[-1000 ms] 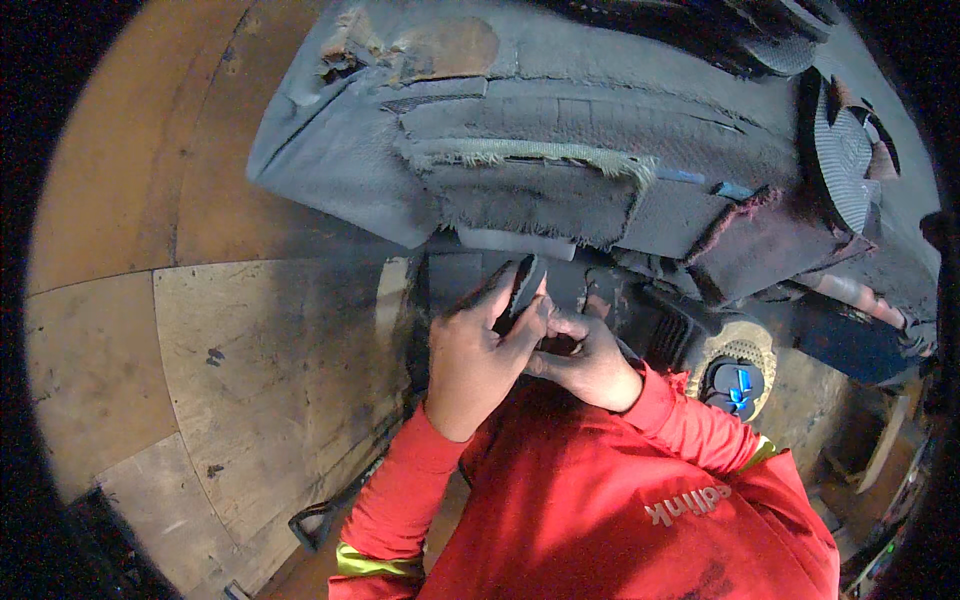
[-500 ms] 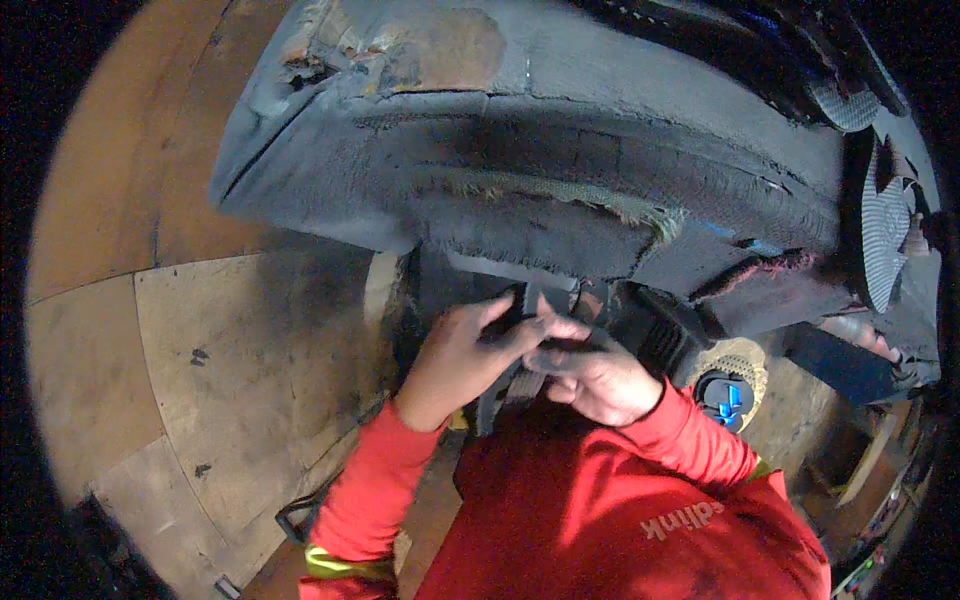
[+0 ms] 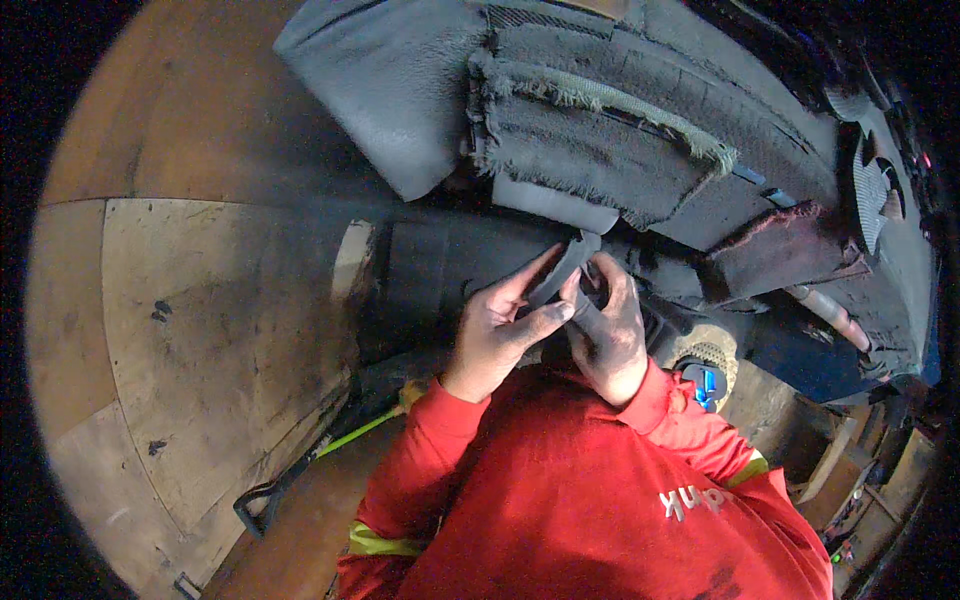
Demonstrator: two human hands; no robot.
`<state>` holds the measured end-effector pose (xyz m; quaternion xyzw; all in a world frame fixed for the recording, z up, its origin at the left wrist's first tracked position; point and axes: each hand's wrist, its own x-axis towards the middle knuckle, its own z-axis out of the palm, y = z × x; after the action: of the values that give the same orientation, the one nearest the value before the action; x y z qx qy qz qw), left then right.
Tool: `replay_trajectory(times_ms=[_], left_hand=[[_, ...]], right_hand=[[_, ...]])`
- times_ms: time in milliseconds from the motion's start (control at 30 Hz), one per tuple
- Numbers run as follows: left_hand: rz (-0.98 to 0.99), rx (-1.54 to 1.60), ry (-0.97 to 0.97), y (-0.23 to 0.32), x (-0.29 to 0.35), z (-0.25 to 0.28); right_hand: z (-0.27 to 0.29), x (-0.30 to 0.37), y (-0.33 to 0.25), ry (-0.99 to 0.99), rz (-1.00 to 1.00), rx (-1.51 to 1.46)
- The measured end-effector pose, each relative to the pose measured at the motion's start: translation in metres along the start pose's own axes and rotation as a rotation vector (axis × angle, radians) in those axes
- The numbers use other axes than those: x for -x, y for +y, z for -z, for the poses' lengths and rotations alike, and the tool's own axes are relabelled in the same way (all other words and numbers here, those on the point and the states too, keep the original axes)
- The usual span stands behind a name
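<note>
left hand [image 3: 496, 335] — thumb and fingers clamped on dark strip [image 3: 562, 272], near pale bar [image 3: 555, 206]; right hand [image 3: 615, 345] curled beside it, can't tell if gripping — best pinch evenly, bend gently.

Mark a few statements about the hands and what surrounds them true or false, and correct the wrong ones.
1. The left hand and right hand hold a dark grey, curved strip. True.
2. Both hands wear gloves. False: both are bare.
3. A frayed, dark grey fabric piece lies beyond the hands. True.
4. Long blue sleeves cover the forearms. False: the long cloth sleeves are mainly red.
5. A thin, bright green strip shows left of both hands. True.
</note>
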<state>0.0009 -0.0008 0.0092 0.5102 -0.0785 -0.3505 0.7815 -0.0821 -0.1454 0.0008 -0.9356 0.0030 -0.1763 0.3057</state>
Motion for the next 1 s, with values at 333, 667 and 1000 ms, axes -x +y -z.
replay_trajectory(times_ms=[333,667,1000], left_hand=[[-0.331,-0.8,0.283,0.013,-0.021,-0.018],[-0.265,-1.065,0.406,0.033,-0.023,-0.032],[0.054,-0.986,0.384,-0.006,-0.06,-0.024]], right_hand=[[-0.036,-0.006,0.024,0.08,-0.037,-0.302],[-0.018,-0.005,-0.005,-0.159,-0.444,-0.811],[-0.019,-0.021,0.022,-0.241,-0.73,-0.903]])
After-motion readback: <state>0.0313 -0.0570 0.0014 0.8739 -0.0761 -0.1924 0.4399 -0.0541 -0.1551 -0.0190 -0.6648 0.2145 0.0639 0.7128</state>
